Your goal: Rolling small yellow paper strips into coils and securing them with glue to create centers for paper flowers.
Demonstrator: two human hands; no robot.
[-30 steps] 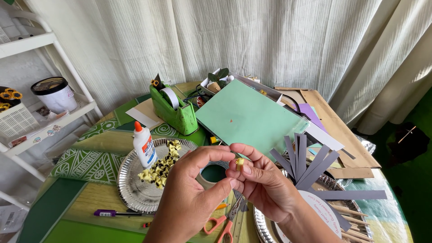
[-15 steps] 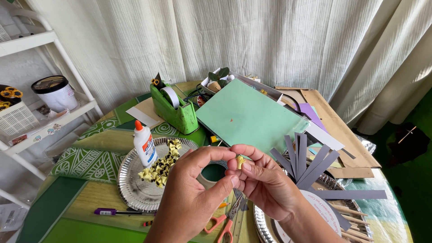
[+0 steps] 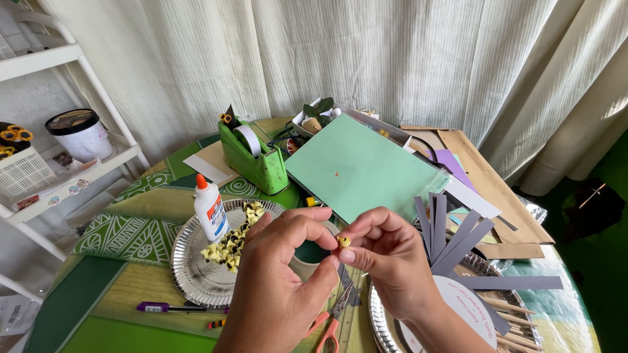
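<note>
Head view: tiny yellow paper flower [image 3: 343,241]

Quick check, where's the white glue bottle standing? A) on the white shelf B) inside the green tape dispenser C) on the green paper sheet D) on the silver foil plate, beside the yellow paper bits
D: the glue bottle stands upright on the silver foil plate, next to the pile of yellow paper bits; the green paper sheet and tape dispenser lie further back.
</note>
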